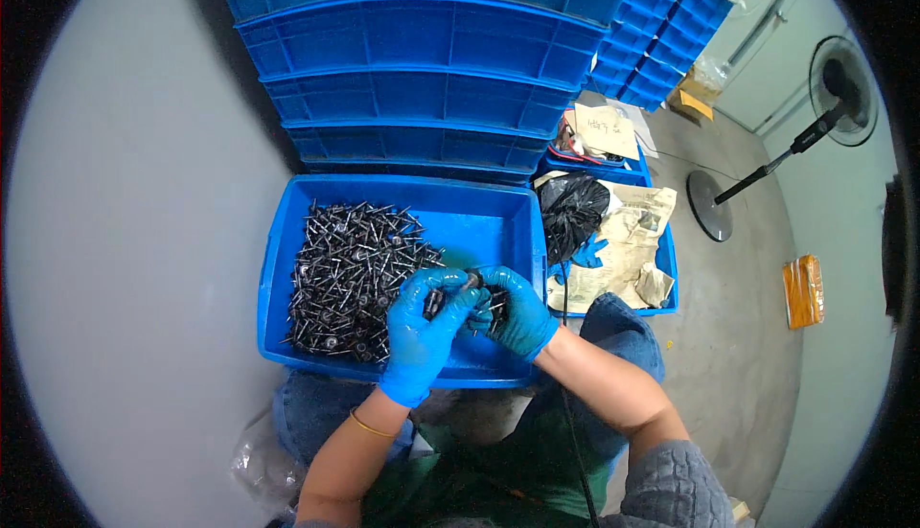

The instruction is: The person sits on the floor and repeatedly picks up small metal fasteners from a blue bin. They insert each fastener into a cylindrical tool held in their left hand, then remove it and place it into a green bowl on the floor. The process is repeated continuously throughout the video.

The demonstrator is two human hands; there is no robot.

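A shallow blue plastic bin (489, 200) sits before me, its left half heaped with small dark metal parts (350, 274) that have thin shiny stems and round heads. Over the right half, both gloved hands meet. My left hand (420, 327), in a light blue glove, is closed around a dark part (434, 304). My right hand (522, 309), also gloved, has its fingers curled over several of the stemmed parts (496, 304). Between the two sets of fingertips shows a round dark head (472, 281); which hand grips it is hard to tell.
Stacked blue crates (402, 39) rise right behind the bin. To the right, another blue crate (666, 269) holds a black plastic bag (572, 217) and brown paper (628, 241). A black cable (567, 375) hangs beside my right forearm. A standing fan (709, 204) and an orange package (803, 291) are farther right.
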